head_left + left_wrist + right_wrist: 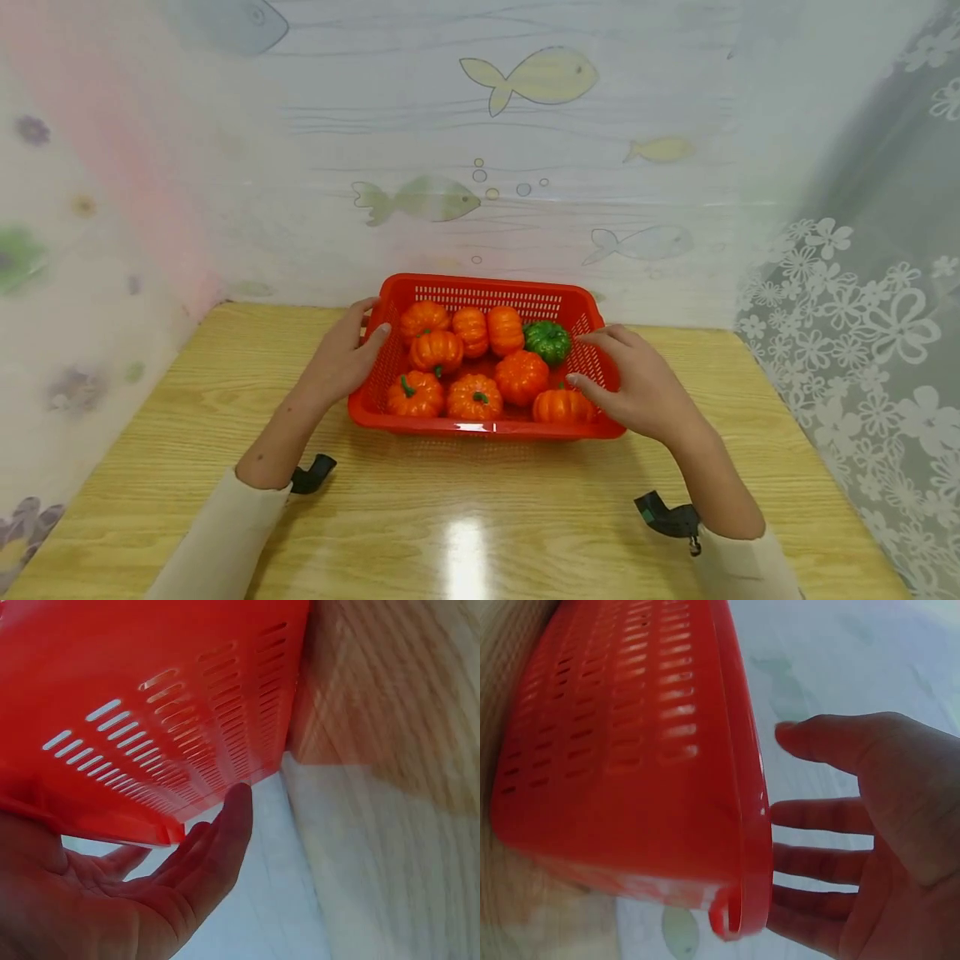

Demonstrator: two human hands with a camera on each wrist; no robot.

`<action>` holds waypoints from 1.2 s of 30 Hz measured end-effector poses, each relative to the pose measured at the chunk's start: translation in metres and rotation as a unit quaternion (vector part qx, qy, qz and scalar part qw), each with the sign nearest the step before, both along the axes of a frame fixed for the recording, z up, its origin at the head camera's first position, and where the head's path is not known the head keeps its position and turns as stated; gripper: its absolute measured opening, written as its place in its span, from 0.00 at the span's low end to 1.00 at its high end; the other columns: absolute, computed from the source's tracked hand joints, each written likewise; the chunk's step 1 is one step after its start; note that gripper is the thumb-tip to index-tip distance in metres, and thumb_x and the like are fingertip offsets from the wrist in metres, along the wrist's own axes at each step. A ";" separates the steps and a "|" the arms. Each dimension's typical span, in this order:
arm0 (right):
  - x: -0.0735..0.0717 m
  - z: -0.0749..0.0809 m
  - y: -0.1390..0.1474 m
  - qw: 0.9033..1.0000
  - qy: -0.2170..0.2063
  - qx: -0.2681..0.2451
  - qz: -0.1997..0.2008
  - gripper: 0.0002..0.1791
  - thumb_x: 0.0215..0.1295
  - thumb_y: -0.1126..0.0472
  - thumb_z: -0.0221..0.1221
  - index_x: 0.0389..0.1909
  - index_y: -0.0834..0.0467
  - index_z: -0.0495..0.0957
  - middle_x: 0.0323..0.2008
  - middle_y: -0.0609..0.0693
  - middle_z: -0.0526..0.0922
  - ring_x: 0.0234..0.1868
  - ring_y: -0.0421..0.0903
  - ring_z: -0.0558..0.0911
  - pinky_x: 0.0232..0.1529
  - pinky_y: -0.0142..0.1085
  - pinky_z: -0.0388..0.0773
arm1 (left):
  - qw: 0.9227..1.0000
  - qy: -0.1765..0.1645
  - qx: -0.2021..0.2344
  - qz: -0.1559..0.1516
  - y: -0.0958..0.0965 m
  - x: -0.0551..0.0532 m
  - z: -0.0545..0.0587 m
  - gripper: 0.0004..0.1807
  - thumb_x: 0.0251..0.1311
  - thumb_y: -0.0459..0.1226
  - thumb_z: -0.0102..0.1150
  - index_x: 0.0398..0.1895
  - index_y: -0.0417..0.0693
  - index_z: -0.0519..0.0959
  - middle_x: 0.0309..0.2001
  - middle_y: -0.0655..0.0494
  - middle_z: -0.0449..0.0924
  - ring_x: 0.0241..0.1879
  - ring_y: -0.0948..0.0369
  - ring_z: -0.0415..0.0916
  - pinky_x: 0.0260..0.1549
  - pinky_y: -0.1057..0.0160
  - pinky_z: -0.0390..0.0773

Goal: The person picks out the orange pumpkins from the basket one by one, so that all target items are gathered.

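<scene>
A red plastic basket [487, 428] with slotted walls stands on the table, holding several small orange pumpkins [476, 397] and one green pumpkin [547, 342] near its right side. At the basket's left end is my left hand [347, 354], its thumb over the rim and its fingers outside. In the left wrist view those fingers [217, 847] reach loosely along the slotted wall, below the rim. My right hand [637, 387] hovers over the right rim, thumb and fingers spread apart and pointing inward. Nothing is between them in the right wrist view, where the fingertips [787, 814] overlap the rim.
The wood-grain table [390, 517] extends in front of the basket and to both sides. Behind it rises a pale wall covering [315, 242] with fish drawings. A translucent curtain with white flowers [862, 367] hangs at the right. Black wrist mounts [667, 517] sit by both sleeves.
</scene>
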State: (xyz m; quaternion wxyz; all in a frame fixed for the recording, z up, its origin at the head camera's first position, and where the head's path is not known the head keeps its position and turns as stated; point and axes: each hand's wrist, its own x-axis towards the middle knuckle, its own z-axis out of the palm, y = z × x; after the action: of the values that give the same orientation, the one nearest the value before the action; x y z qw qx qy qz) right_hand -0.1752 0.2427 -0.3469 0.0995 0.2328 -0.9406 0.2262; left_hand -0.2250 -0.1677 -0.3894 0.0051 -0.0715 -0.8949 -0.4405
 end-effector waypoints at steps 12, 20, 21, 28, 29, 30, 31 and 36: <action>0.013 0.007 -0.016 0.998 -0.029 0.051 0.016 0.26 0.70 0.52 0.69 0.63 0.61 0.81 0.56 0.56 0.84 0.56 0.58 0.84 0.58 0.57 0.83 | 1.000 -0.017 0.024 0.002 0.003 0.007 -0.002 0.33 0.82 0.40 0.43 0.86 0.53 0.51 0.73 0.35 0.67 0.62 0.39 0.78 0.53 0.39 0.85; 0.017 0.011 -0.023 0.994 -0.060 0.089 0.018 0.25 0.70 0.53 0.69 0.62 0.62 0.81 0.57 0.58 0.85 0.56 0.58 0.84 0.59 0.57 0.82 | 0.999 -0.014 0.042 0.003 0.004 0.009 -0.003 0.33 0.82 0.40 0.43 0.86 0.53 0.52 0.73 0.36 0.68 0.60 0.40 0.80 0.53 0.40 0.85; 0.017 0.011 -0.024 0.993 -0.064 0.092 0.021 0.25 0.70 0.53 0.69 0.62 0.62 0.81 0.56 0.57 0.85 0.54 0.57 0.84 0.57 0.55 0.82 | 0.999 -0.015 0.043 0.002 0.004 0.009 -0.003 0.33 0.82 0.40 0.43 0.86 0.53 0.52 0.73 0.36 0.67 0.60 0.40 0.80 0.53 0.40 0.85; 0.015 0.016 -0.031 0.986 -0.115 0.110 0.039 0.26 0.71 0.50 0.68 0.61 0.62 0.81 0.51 0.55 0.86 0.50 0.53 0.83 0.54 0.52 0.82 | 0.999 -0.016 0.048 0.004 0.004 0.008 -0.002 0.33 0.82 0.40 0.43 0.86 0.54 0.51 0.74 0.37 0.67 0.62 0.40 0.78 0.53 0.39 0.85; 0.014 0.017 -0.032 0.985 -0.123 0.111 0.039 0.27 0.71 0.49 0.68 0.61 0.63 0.81 0.52 0.56 0.86 0.51 0.54 0.84 0.56 0.53 0.82 | 0.999 -0.016 0.049 0.004 0.004 0.008 -0.002 0.33 0.82 0.39 0.43 0.86 0.53 0.51 0.74 0.37 0.67 0.62 0.40 0.78 0.53 0.40 0.85; 0.013 0.016 -0.033 0.984 -0.132 0.112 0.039 0.27 0.71 0.49 0.67 0.62 0.64 0.80 0.53 0.57 0.86 0.52 0.55 0.84 0.57 0.54 0.82 | 0.999 -0.015 0.048 0.004 0.005 0.009 -0.002 0.33 0.82 0.39 0.43 0.86 0.53 0.51 0.74 0.37 0.67 0.62 0.40 0.79 0.53 0.40 0.85; 0.012 0.016 -0.033 0.983 -0.140 0.113 0.039 0.28 0.72 0.49 0.67 0.63 0.65 0.80 0.53 0.58 0.86 0.53 0.55 0.84 0.58 0.54 0.82 | 0.999 -0.015 0.048 0.005 0.005 0.009 -0.002 0.33 0.82 0.39 0.43 0.86 0.53 0.51 0.74 0.37 0.67 0.62 0.40 0.79 0.53 0.40 0.85; 0.007 0.015 -0.037 0.977 -0.174 0.118 0.035 0.28 0.72 0.48 0.66 0.60 0.67 0.81 0.47 0.54 0.87 0.46 0.51 0.84 0.54 0.51 0.83 | 0.999 -0.015 0.047 0.007 0.005 0.013 0.000 0.33 0.82 0.39 0.42 0.86 0.53 0.51 0.73 0.36 0.67 0.61 0.40 0.79 0.52 0.41 0.86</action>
State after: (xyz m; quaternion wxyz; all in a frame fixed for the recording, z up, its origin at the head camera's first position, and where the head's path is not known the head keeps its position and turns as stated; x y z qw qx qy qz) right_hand -0.1684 0.2059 -0.3324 -0.1019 0.2329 -0.9547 0.1545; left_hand -0.2123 -0.1632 -0.3892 -0.0021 -0.0577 -0.8739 -0.4827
